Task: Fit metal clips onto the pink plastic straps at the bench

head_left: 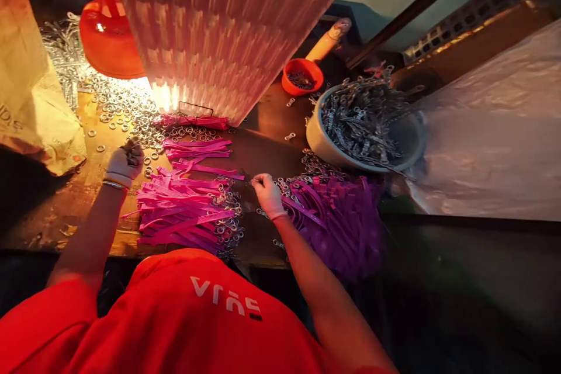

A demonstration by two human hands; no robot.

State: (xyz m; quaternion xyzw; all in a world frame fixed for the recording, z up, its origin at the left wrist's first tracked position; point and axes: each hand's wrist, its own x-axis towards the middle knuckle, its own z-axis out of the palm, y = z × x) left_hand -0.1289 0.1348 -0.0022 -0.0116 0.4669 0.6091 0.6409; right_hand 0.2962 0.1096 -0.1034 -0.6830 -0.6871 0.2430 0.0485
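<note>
A worker's left hand (125, 162) closes its grip on small metal rings (131, 111) while the right hand (267, 194) pinches a light, limp strap (186, 210), best held near its ringed end, on the counter (263, 128).

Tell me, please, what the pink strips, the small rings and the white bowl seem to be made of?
Pink strips: probably woven fabric ribbon; they lie flat, limp and matte.
Small rings: most likely bright metal; they glint silver under the lamp.
White bowl: smooth and glossy, plastic or ceramic; I cannot tell which.
The left hand rests at the rings, the right hand beside the strips.
</note>
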